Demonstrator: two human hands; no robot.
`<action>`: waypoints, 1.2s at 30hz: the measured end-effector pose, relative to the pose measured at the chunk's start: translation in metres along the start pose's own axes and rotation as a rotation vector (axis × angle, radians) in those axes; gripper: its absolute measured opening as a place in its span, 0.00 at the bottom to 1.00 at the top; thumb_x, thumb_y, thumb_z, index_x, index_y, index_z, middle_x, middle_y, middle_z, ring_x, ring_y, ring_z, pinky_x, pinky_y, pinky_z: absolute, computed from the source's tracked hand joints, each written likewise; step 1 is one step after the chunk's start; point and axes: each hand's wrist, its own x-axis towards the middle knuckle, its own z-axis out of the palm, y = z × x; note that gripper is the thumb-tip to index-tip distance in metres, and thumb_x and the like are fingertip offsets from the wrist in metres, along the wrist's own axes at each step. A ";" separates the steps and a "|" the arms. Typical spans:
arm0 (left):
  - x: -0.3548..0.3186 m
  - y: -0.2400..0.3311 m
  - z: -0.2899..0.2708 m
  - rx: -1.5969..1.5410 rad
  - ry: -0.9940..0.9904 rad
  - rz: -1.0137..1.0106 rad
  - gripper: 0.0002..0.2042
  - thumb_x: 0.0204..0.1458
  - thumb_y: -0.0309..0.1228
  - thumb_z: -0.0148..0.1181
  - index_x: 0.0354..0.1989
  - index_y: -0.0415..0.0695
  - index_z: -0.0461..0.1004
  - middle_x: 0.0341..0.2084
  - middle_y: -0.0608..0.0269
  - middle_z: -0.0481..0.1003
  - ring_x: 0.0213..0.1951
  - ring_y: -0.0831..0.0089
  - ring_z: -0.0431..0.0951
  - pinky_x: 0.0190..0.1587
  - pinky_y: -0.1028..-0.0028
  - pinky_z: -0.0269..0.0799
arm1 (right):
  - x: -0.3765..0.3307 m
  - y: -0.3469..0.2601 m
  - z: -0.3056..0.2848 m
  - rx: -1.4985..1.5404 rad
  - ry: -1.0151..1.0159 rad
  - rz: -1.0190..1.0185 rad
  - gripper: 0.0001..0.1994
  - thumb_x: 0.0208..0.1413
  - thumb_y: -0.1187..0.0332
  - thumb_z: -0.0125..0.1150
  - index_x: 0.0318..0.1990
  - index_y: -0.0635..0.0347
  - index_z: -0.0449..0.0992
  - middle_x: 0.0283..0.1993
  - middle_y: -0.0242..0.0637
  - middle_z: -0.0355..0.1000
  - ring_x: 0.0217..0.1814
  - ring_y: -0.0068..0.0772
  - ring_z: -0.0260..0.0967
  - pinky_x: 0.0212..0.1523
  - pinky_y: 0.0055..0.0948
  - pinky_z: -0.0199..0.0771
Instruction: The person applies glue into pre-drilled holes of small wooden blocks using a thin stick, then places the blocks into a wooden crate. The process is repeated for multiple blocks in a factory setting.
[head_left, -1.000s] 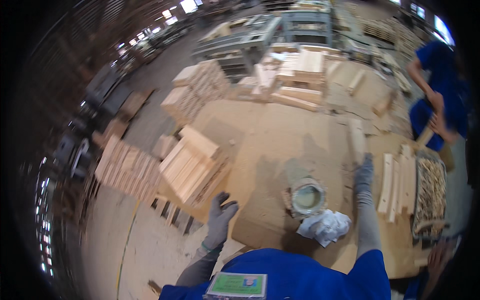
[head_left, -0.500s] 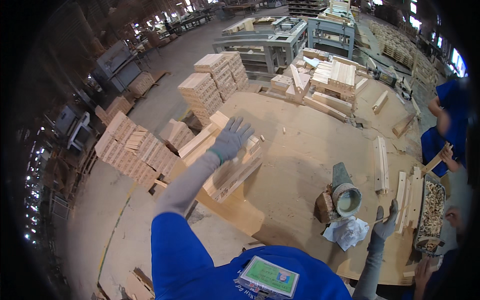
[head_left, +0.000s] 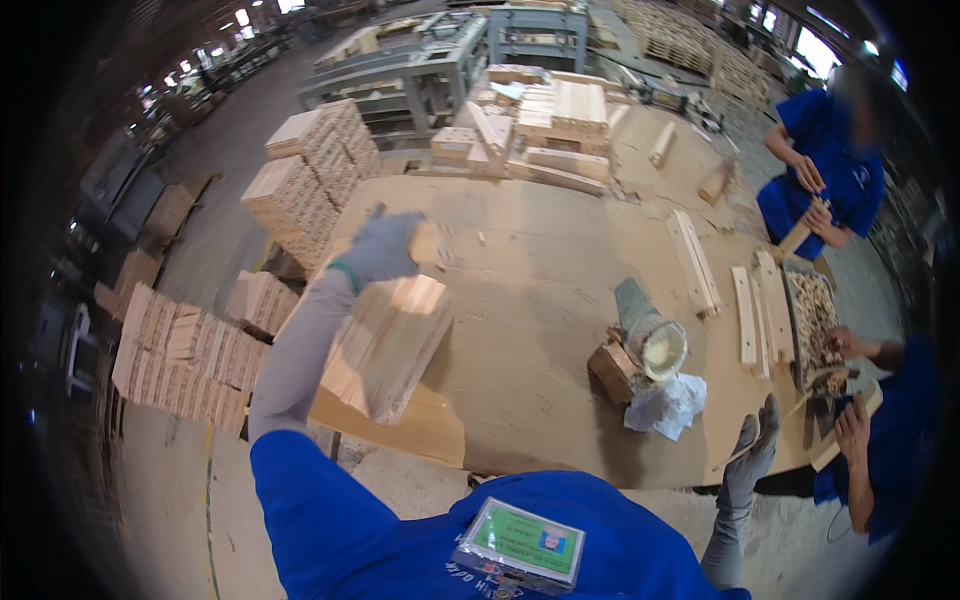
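My left hand (head_left: 385, 248), in a grey glove, is blurred over the far end of a stack of light wooden pieces (head_left: 390, 345) at the table's left edge. A pale wooden block (head_left: 430, 245) shows beside its fingers; whether they grip it is unclear. Low on the right, my gloved right hand (head_left: 757, 440) is closed around a thin wooden stick (head_left: 738, 456), its fingers pointing up. Left of that hand lies a crumpled white cloth (head_left: 666, 405), touching a tilted container of pale liquid (head_left: 660, 352) propped by a wooden block (head_left: 615, 370).
Long wooden bars (head_left: 693, 262) lie on the table's right side, near a tray of small wooden pegs (head_left: 812, 315). Two co-workers in blue handle wood there; one co-worker's hand (head_left: 852, 430) is close to my right. More stacked wood (head_left: 310, 170) stands beyond the left edge.
The view has swung right, bringing the co-workers further in. My left hand has gone from spread fingers over the stack to a bent, blurred shape at its far end. The right still has the stick.
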 end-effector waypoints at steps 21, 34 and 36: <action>0.012 0.243 0.056 -1.611 -0.329 0.086 0.44 0.27 0.29 0.72 0.60 0.36 0.60 0.49 0.57 0.70 0.50 0.68 0.71 0.54 0.71 0.66 | 0.064 -0.070 0.064 0.442 -0.295 -0.029 0.07 0.49 0.79 0.64 0.36 0.67 0.74 0.35 0.40 0.75 0.34 0.26 0.73 0.38 0.24 0.73; 0.021 0.271 0.053 -1.728 -0.471 -0.063 0.40 0.30 0.29 0.70 0.58 0.35 0.60 0.46 0.55 0.71 0.48 0.67 0.72 0.53 0.71 0.67 | 0.013 -0.081 0.066 0.192 -0.295 0.003 0.08 0.51 0.75 0.63 0.37 0.61 0.72 0.31 0.39 0.76 0.30 0.29 0.75 0.30 0.26 0.74; 0.021 0.270 0.056 -1.644 -0.432 -0.054 0.40 0.30 0.30 0.71 0.57 0.35 0.61 0.45 0.55 0.72 0.47 0.67 0.73 0.51 0.71 0.69 | 0.008 -0.089 0.059 0.194 -0.369 -0.096 0.09 0.49 0.77 0.64 0.37 0.60 0.71 0.36 0.42 0.76 0.31 0.32 0.76 0.32 0.27 0.76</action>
